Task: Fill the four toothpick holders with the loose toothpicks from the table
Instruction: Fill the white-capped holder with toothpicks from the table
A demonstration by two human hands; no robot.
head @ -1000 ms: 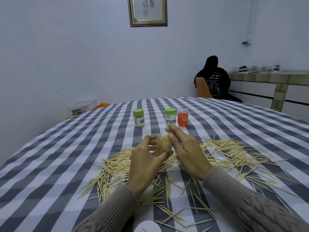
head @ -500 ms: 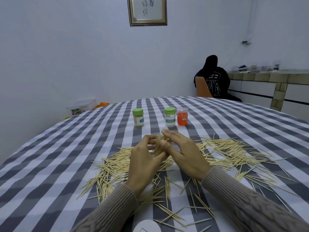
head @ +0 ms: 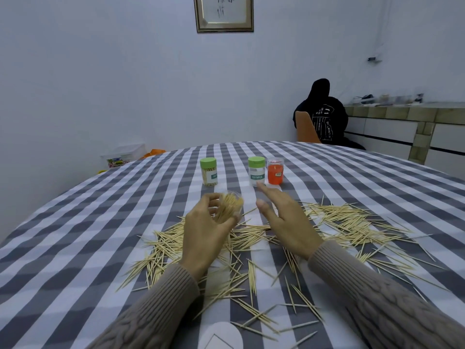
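Pale blue walls closed in the room, with a framed picture (head: 224,13) hung high on the far one and a tiled counter (head: 402,114) running along the right side. A person in black (head: 324,114) sat with their back turned beside an orange chair (head: 305,128) beyond the table. The round table wore a grey-and-white checked cloth (head: 100,222).

Loose toothpicks (head: 339,222) lay scattered across the cloth in a wide band, thickest to the right of the hands and below them. At the far side stood three holders: a green-lidded holder full of toothpicks (head: 208,172), then, well apart to the right, a second green-lidded holder labelled TOOTHPICK (head: 256,172), and just beside that an orange holder (head: 275,171) with a clear cap.

The left hand (head: 203,238) was raised above the scatter, its fingers and thumb curled round a clear holder (head: 230,206) packed with toothpicks and tilted away from the camera. The right hand (head: 286,220) hovered just beside it, apart from it, fingers straight and relaxed, holding nothing. Both forearms were in beige knitted sleeves (head: 377,298). A white round object (head: 222,335) showed at the near edge.
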